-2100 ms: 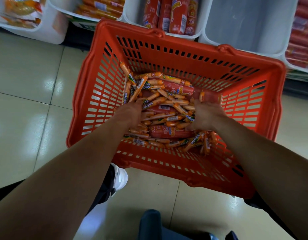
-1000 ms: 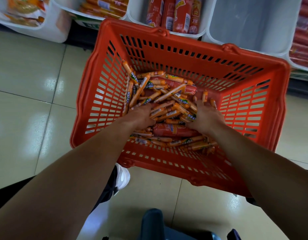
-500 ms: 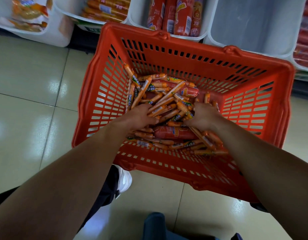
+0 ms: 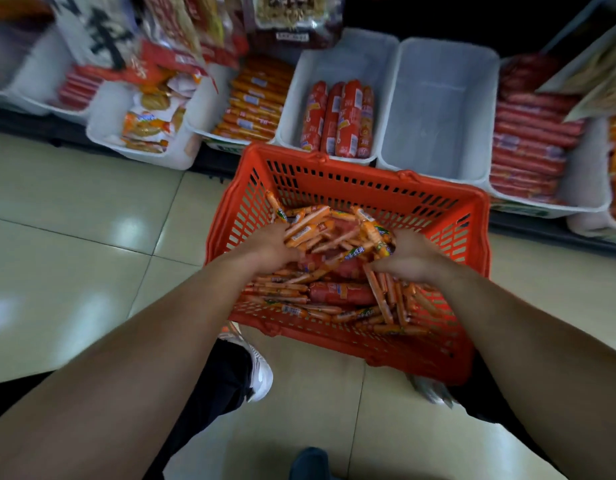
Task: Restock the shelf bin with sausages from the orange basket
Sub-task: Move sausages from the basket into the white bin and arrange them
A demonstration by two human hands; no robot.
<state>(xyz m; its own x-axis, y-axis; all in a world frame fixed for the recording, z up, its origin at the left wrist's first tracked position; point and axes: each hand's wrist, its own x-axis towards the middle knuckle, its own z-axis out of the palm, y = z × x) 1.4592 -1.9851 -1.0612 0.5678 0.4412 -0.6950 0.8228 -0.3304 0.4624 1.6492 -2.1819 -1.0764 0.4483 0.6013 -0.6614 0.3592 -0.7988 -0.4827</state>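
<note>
The orange basket (image 4: 351,174) stands on the floor in front of the shelf. It holds several thin orange sausages (image 4: 337,233) and a few thick red ones (image 4: 341,292). My left hand (image 4: 268,247) and my right hand (image 4: 414,258) are both inside it, cupped from either side around one raised bunch of thin sausages, which they hold between them above the pile. Just behind the basket's far right corner sits an empty white shelf bin (image 4: 438,109).
White bins line the low shelf: thick red sausages (image 4: 337,119) left of the empty bin, orange sausage packs (image 4: 254,105), snack bags (image 4: 147,123), red sausage packs (image 4: 531,140) at right. Glossy tiled floor (image 4: 85,244) lies to the left. My shoes flank the basket's near side.
Both hands have closed in on the thin sausages and lifted a bunch off the pile. My head has tilted up, bringing the shelf bins into view.
</note>
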